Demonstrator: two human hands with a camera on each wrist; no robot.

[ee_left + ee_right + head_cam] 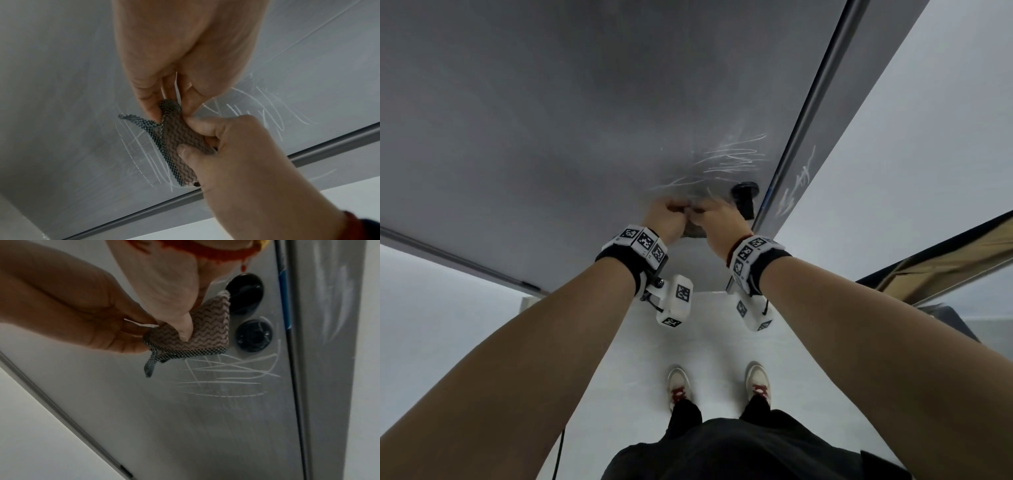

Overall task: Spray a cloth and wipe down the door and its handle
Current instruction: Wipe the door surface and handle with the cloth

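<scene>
Both hands, the left hand and right hand, pinch the folded cloth between them just off the door, with the handle nearer the right, by the door's latch edge.

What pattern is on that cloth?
Dark wavy zigzag lines on the pale cloth, with a dark checked edge; clearest from the right wrist.

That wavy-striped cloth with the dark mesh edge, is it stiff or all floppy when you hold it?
Probably floppy: the wavy-striped cloth with the dark mesh edge folds between the left hand and right hand, and a loose corner droops in the right wrist view. It looks light, since fingertip pinches hold it. The woven texture likely keeps it from slipping.
</scene>
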